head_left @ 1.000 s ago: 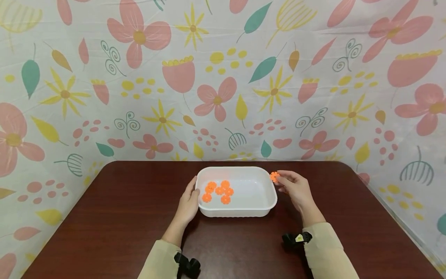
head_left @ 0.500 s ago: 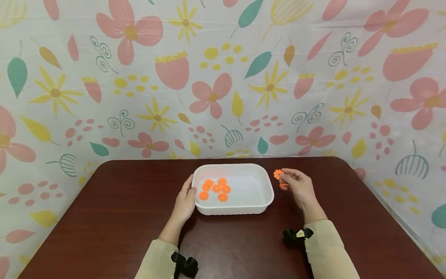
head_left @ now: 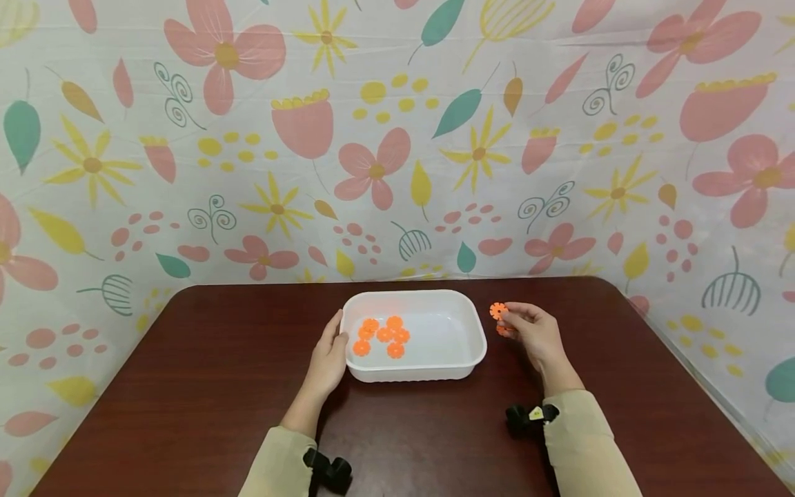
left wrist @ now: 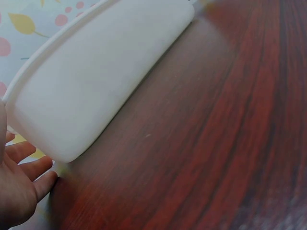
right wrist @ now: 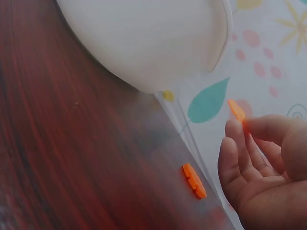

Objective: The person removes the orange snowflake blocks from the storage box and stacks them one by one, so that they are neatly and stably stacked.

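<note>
A white plastic basin (head_left: 435, 373) stands on the table, with several orange notched, flower-shaped plastic discs (head_left: 395, 351) lying in its left half. My left hand (head_left: 326, 359) holds the basin's left end, thumb at the rim and fingers along the outer wall; in the left wrist view its fingers (left wrist: 36, 167) reach along the basin's side. To the right of the basin, my right hand (head_left: 539, 338) pinches one orange disc (head_left: 497, 310) between thumb and fingertips. Just below those fingertips another orange disc (right wrist: 194, 181) is on the table, partly hidden by the hand in the head view.
The dark red-brown wooden table (head_left: 205, 386) reaches back to a flower-printed cloth (head_left: 248, 172). Black camera mounts (head_left: 329, 471) sit at both wrists.
My right hand has moved a little to the right, away from the basin's rim, with the disc still pinched. The second disc, hidden at first, now shows below it. The left hand keeps its hold.
</note>
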Demonstrator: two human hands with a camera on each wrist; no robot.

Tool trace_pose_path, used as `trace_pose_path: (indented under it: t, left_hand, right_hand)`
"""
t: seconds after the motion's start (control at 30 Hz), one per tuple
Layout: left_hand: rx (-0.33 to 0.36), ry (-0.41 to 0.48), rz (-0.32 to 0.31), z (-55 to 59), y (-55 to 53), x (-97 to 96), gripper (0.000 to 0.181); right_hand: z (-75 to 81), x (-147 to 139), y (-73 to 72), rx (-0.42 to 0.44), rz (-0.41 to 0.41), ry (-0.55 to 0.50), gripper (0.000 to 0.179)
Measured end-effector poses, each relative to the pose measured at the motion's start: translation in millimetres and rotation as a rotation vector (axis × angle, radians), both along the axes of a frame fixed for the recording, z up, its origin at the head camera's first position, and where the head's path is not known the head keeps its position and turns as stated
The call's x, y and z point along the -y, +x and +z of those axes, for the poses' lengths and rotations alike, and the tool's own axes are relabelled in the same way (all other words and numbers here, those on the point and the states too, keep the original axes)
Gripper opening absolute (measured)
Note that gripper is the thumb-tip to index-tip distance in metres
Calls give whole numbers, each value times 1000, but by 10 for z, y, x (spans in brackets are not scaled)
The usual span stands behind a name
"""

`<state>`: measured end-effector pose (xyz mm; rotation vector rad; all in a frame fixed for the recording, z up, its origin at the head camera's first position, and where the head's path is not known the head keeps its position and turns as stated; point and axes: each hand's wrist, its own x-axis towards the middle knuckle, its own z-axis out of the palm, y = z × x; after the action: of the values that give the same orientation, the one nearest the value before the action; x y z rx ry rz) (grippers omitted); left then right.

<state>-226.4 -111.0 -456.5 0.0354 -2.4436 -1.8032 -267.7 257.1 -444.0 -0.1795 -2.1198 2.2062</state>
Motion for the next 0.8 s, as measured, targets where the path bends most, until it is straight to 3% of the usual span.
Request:
trace_pose_path:
  t: [0.2, 0.6, 0.8]
  left_hand:
    - [-4, -6, 5, -8, -1, -1, 51]
    - [0, 9, -10, -7, -2, 4, 51]
    - [13, 13, -10, 4, -3, -2, 51]
  right_hand:
    - [-28, -66, -2, 6, 2, -2, 28]
    - [-37, -129, 12, 88, -84, 0, 23]
    - [-42, -167, 32, 125, -99, 46, 26]
